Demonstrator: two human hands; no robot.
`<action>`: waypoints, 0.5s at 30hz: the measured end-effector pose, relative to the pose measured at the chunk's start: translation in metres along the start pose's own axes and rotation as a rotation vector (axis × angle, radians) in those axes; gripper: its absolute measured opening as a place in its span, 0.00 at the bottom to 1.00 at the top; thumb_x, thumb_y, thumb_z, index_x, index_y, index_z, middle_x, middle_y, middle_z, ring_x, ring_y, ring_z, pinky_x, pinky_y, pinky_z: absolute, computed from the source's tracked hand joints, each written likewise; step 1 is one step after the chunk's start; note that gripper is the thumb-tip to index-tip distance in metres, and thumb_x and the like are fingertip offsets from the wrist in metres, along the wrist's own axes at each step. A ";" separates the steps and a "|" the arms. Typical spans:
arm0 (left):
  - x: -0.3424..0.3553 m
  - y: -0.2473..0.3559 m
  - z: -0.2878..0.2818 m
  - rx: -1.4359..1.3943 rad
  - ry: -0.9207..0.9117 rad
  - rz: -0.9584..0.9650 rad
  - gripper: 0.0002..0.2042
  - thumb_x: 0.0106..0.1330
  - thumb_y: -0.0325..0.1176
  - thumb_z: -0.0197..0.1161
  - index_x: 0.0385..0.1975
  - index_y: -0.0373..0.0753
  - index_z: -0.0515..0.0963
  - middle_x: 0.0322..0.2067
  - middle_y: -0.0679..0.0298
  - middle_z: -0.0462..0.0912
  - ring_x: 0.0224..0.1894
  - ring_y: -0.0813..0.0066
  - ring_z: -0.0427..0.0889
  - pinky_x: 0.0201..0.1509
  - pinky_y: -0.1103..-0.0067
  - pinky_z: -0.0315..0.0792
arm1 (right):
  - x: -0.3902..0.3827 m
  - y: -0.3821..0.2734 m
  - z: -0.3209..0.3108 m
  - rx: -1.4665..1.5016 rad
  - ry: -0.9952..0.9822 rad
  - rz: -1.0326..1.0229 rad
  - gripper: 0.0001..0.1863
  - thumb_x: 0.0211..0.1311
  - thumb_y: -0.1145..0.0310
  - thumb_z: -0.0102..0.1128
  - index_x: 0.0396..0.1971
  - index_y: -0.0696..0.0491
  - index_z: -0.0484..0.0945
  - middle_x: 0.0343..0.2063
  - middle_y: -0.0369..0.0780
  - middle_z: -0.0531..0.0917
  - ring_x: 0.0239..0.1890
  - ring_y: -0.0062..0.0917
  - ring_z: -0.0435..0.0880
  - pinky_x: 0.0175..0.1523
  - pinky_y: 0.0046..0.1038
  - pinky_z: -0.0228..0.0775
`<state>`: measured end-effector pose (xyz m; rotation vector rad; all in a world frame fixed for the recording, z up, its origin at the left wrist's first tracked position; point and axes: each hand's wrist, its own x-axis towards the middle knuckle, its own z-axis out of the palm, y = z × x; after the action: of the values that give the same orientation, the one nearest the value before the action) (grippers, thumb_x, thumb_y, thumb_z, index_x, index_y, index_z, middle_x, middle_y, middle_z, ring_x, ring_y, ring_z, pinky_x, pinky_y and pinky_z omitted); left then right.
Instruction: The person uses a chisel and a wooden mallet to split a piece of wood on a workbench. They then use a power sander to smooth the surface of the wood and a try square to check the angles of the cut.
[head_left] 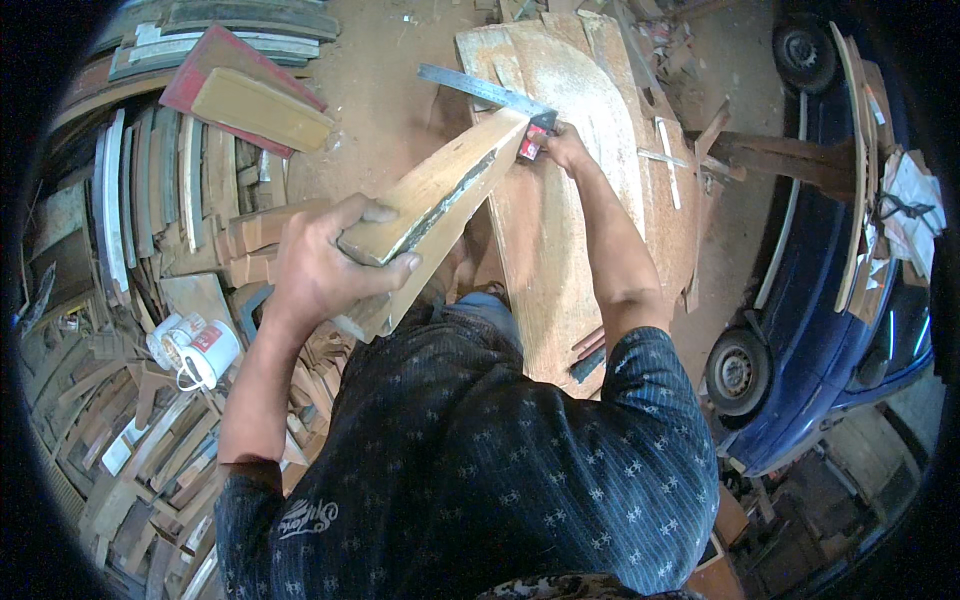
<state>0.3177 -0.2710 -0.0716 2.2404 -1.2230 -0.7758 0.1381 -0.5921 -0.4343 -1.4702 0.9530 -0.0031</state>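
A pale wooden board (432, 178) with a dark, rough strip along one edge slants up across the middle of the view. My left hand (322, 258) is closed around its near end, the thumb on one side and the fingers on the other. At the far end, a try square (482, 88) lies with its metal blade across the board's end, pointing out to the left. My right hand (566, 150) grips the square's dark stock, which carries a red label, and keeps it against the board. The fingers of that hand are partly hidden.
Beneath the board is a wooden work surface (550, 270) with dusty sheets; a black-and-reddish stick-like item (588, 362) lies near its front. Stacked timber (150, 180) and white buckets (208, 352) fill the left. A blue vehicle (810, 350) stands on the right.
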 end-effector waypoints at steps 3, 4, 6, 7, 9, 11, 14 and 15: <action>-0.003 0.008 0.009 -0.180 0.122 -0.090 0.24 0.51 0.39 0.78 0.47 0.37 0.83 0.37 0.54 0.89 0.38 0.71 0.89 0.44 0.75 0.80 | -0.005 -0.010 0.008 -0.014 0.074 -0.033 0.15 0.63 0.72 0.68 0.49 0.59 0.82 0.43 0.40 0.87 0.42 0.25 0.85 0.51 0.32 0.78; -0.009 0.000 0.016 -0.285 0.164 -0.145 0.23 0.54 0.40 0.77 0.48 0.37 0.82 0.39 0.55 0.88 0.40 0.71 0.87 0.46 0.75 0.79 | -0.011 -0.011 0.013 -0.063 0.136 -0.074 0.15 0.64 0.71 0.68 0.49 0.59 0.82 0.42 0.40 0.87 0.41 0.24 0.85 0.50 0.31 0.78; -0.021 -0.038 0.035 -0.491 0.257 -0.247 0.22 0.59 0.41 0.73 0.51 0.36 0.81 0.43 0.57 0.86 0.45 0.70 0.85 0.50 0.75 0.77 | -0.021 -0.012 0.016 -0.023 0.263 -0.145 0.14 0.64 0.71 0.68 0.48 0.59 0.82 0.41 0.40 0.87 0.41 0.24 0.85 0.49 0.31 0.78; -0.027 -0.059 0.045 -0.697 0.318 -0.383 0.22 0.62 0.43 0.71 0.51 0.36 0.81 0.44 0.58 0.85 0.46 0.69 0.84 0.50 0.75 0.77 | -0.029 -0.006 0.015 0.066 0.330 -0.169 0.13 0.64 0.70 0.68 0.47 0.58 0.82 0.40 0.39 0.87 0.40 0.24 0.85 0.49 0.31 0.78; -0.042 -0.096 0.056 -1.100 0.459 -0.668 0.21 0.68 0.45 0.66 0.53 0.36 0.80 0.46 0.59 0.84 0.46 0.67 0.83 0.51 0.74 0.76 | -0.051 -0.015 0.029 0.305 0.382 -0.178 0.12 0.65 0.70 0.67 0.46 0.57 0.82 0.39 0.39 0.87 0.40 0.24 0.85 0.47 0.30 0.79; -0.053 -0.114 0.064 -1.222 0.531 -0.799 0.23 0.70 0.47 0.62 0.56 0.35 0.78 0.47 0.58 0.83 0.47 0.66 0.82 0.52 0.73 0.76 | -0.090 -0.030 0.039 0.574 0.378 -0.133 0.11 0.66 0.69 0.67 0.45 0.57 0.81 0.39 0.39 0.86 0.39 0.23 0.85 0.46 0.30 0.80; -0.050 -0.110 0.066 -1.489 0.544 -0.854 0.25 0.72 0.51 0.57 0.57 0.35 0.74 0.51 0.57 0.80 0.53 0.64 0.79 0.58 0.69 0.73 | -0.118 -0.023 0.044 0.604 0.309 -0.072 0.10 0.67 0.70 0.66 0.45 0.56 0.81 0.39 0.39 0.87 0.39 0.24 0.86 0.45 0.30 0.81; -0.050 -0.115 0.066 -1.525 0.526 -0.803 0.25 0.72 0.51 0.57 0.56 0.35 0.74 0.51 0.57 0.80 0.54 0.64 0.79 0.60 0.68 0.72 | -0.123 -0.025 0.044 0.529 0.266 -0.066 0.11 0.67 0.71 0.66 0.45 0.57 0.81 0.39 0.39 0.87 0.38 0.24 0.86 0.45 0.30 0.82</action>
<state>0.3191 -0.1800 -0.1802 1.2776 0.5590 -0.8192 0.0954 -0.4935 -0.3566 -1.0206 1.0197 -0.4753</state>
